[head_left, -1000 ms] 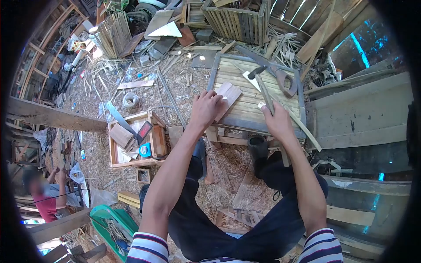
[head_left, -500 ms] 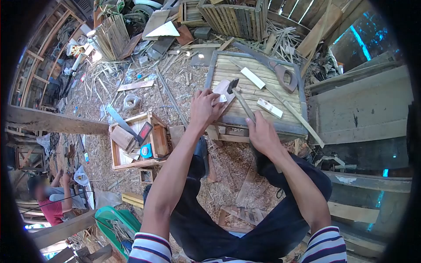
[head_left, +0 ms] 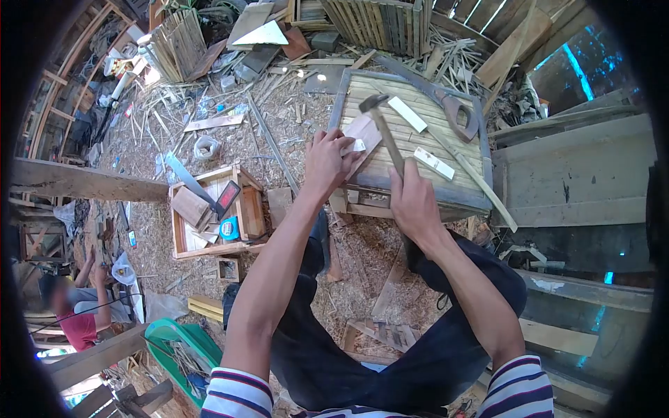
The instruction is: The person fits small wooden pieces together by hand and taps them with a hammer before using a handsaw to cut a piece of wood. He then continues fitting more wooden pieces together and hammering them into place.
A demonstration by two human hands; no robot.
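My right hand (head_left: 414, 198) is wrapped round the wooden handle of a hammer (head_left: 390, 136), its dark head raised above the slatted bench top. My left hand (head_left: 327, 161) pinches a small white piece (head_left: 357, 145) against a flat wooden board (head_left: 367, 132) at the left edge of the slatted table (head_left: 432, 104). Two white strips lie on the slats, an upper strip (head_left: 407, 113) and a lower strip (head_left: 433, 163). A handsaw (head_left: 460, 120) rests at the table's upper right, and a long thin stick (head_left: 481, 177) crosses the right side.
A wooden box (head_left: 180, 230) at left holds a blue tape measure (head_left: 229, 228), wood pieces and a saw (head_left: 188, 179). A green tub (head_left: 165, 348) stands lower left. Another person (head_left: 79, 327) sits at far left. Wood scraps and shavings cover the ground.
The hammer head has moved up and away from the white piece. My right hand has risen slightly, and my left hand still holds the piece on the board.
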